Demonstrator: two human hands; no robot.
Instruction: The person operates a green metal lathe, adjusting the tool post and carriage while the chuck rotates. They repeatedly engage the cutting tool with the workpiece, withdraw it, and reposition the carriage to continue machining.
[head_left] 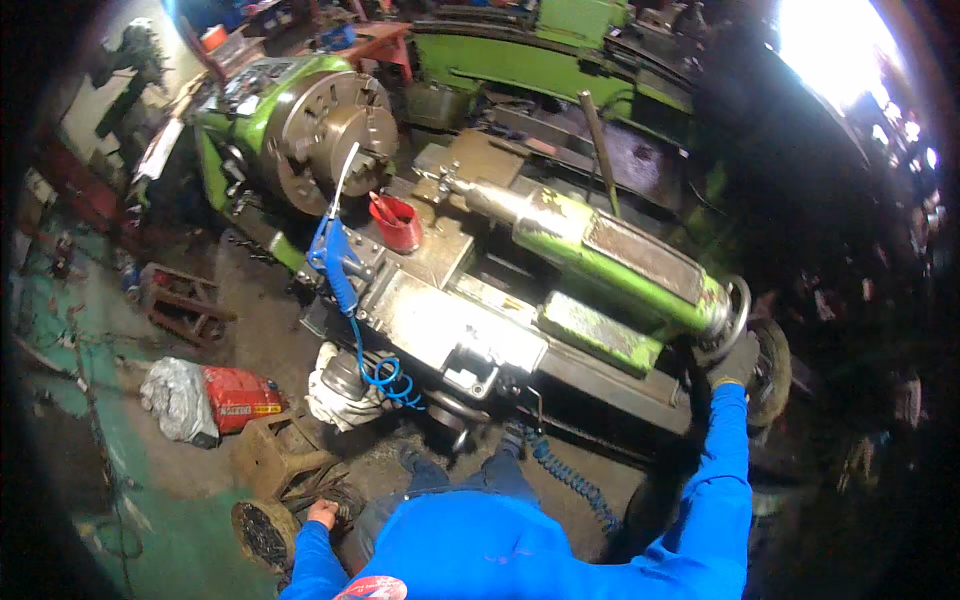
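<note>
In a dark glove, my right hand [733,362] closes on the rim of the handwheel [743,302] at the right end of the green tailstock [640,262]. My left hand [323,513] hangs low beside my left hip, seemingly without a glove. Its fingers look curled, and nothing shows in them. The tailstock belongs to a large lathe, whose big round chuck [345,125] is at the far left. A blue air blow gun [335,262] with a coiled blue hose rests by the carriage [415,318]. Behind it stands a red container [397,228] with something in it.
On the floor at left lie a red and silver bag [235,395], a rusty metal frame [185,300] and a stool-like block [280,455]. A round tub [262,535] with dark contents is near my left hand. Another green machine [490,70] stands behind the lathe.
</note>
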